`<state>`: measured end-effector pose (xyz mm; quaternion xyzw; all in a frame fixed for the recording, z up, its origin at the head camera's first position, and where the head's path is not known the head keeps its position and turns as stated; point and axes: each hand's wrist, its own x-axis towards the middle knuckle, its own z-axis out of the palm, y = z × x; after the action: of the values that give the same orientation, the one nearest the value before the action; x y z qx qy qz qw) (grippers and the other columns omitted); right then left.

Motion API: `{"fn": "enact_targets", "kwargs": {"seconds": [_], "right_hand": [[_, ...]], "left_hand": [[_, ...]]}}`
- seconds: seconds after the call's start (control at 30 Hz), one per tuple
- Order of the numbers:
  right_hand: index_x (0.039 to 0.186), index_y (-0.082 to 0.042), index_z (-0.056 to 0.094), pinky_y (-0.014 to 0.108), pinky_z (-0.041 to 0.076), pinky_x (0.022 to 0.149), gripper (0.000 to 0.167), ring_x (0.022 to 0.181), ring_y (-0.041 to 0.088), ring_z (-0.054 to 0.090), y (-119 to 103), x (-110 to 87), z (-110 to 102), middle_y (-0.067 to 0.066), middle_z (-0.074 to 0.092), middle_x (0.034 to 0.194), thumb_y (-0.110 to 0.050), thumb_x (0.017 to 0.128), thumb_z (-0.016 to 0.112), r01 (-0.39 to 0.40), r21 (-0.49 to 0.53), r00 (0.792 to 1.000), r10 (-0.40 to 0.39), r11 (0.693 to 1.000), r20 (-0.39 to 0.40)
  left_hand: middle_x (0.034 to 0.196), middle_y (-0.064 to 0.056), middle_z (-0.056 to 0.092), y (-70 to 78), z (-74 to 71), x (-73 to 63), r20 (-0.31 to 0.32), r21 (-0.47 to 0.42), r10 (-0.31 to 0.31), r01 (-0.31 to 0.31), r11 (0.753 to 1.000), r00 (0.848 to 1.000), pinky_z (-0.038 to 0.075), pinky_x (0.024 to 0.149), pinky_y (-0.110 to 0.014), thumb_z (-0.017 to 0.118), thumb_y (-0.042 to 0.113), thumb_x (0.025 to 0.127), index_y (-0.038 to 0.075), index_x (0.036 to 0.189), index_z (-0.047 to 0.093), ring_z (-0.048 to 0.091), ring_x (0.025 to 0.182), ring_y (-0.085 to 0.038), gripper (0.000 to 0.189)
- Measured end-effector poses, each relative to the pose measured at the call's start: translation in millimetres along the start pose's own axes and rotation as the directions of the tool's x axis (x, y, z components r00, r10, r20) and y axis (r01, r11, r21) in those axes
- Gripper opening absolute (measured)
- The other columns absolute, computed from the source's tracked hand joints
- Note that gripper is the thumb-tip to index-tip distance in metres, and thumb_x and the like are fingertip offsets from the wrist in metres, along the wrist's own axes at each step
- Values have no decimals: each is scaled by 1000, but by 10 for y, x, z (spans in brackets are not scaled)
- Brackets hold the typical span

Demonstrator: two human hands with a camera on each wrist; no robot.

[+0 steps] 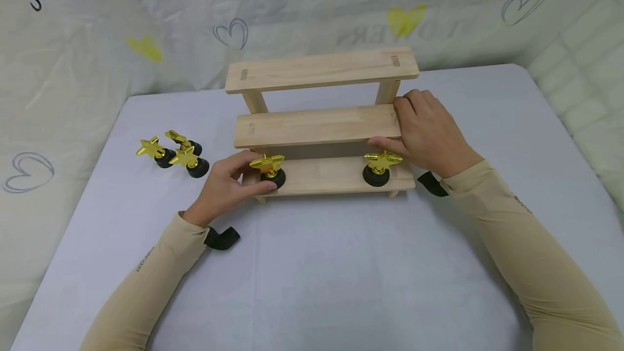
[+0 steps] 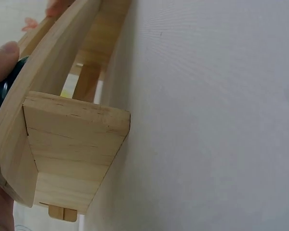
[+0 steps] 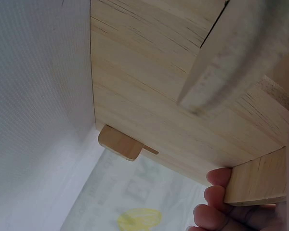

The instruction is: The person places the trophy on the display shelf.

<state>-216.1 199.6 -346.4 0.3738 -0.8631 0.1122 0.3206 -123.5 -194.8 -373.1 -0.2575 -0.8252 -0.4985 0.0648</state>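
One broad white bench (image 1: 317, 275) carries it all, and on it stands the three-tier wooden stand (image 1: 319, 117)! The right hand (image 1: 429, 134) grips the right end of the middle board (image 1: 317, 129), thumb along the front edge; the right wrist view shows fingertips folded round a board's edge. Over to the left hand (image 1: 226, 183): thumb against the black base (image 1: 277, 180) of the left trophy (image 1: 268, 164), forefinger coming round behind, a pinch by the look of it, though the remaining fingers are hidden. That trophy sits on the bottom board (image 1: 324, 175) near its left end, and its partner, the right trophy (image 1: 380, 163), stands upright near the other end. Three more trophies (image 1: 196, 167) huddle on the bench, left of the stand; whether they stand straight or lean, I can't tell.

So the step in hand, I judge, is settling the left trophy while the right hand steadies the frame. The next move calls for a flat base and a soft release that doesn't catch the star.

Materials now! Smooth matt white underneath; pale wood above, straight-grained, corners softly rounded, tenon ends (image 1: 395, 60) showing through the upper boards; shiny gold five-pointed stars; and smallest, those round, dark, glossy bases.
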Motion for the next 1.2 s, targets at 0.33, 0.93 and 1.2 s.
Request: {"fn": "enact_targets", "kwargs": {"seconds": [0.33, 0.93, 1.2], "right_hand": [[99, 18, 57, 52, 48, 70, 106, 78, 42, 51, 14, -2, 16, 28, 54, 85, -83, 96, 27, 8, -3, 1000, -8, 1000, -20], [100, 18, 56, 50, 46, 67, 103, 75, 41, 48, 10, -18, 13, 28, 53, 85, -82, 96, 32, -5, 11, 1000, 4, 1000, 10], [100, 19, 56, 50, 45, 67, 103, 75, 41, 48, 11, -12, 7, 28, 52, 84, -82, 96, 32, -1, 7, 1000, 1, 1000, 3]], "left_hand": [[102, -5, 73, 4, 15, 14, -11, 94, 15, -14, 995, 1000, 43, 61, -19, 91, 5, 76, 9, 116, 73, 52, 77, -12, 44], [113, -12, 75, 29, -24, -6, 6, 101, -47, 47, 994, 999, 51, 70, -13, 92, 2, 74, 3, 120, 71, 60, 89, -6, 51], [116, -12, 75, 44, -28, 1, 5, 109, -58, 57, 992, 998, 53, 76, -11, 92, 3, 74, 3, 121, 71, 62, 95, -2, 52]]}}
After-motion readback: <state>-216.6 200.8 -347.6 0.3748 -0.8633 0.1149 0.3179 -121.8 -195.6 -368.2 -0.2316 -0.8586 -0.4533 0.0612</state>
